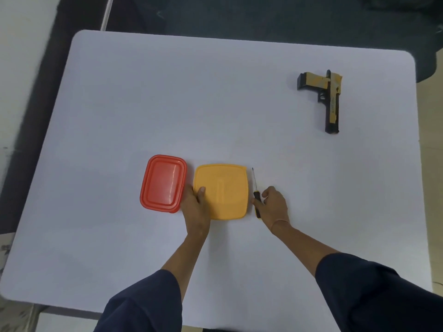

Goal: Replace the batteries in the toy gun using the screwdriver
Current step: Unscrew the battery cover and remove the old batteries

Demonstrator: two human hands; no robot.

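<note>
Toy gun [332, 101] lies flat at upper right of the frame on the white table [143, 104], well apart from both hands. Right hand [273, 206], lower centre, curls its fingers round the handle of the screwdriver [256, 194], likely taking the tool first. Left hand [195, 203] grasps the left edge of the yellow box [223, 192], thumb on its lid, probably steadying it. Red box [164, 184] sits just beside. Both are lidded, so contents are hidden.

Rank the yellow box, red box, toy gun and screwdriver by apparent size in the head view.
1. yellow box
2. red box, close behind
3. toy gun, farther off, so unsure
4. screwdriver, smallest
</note>
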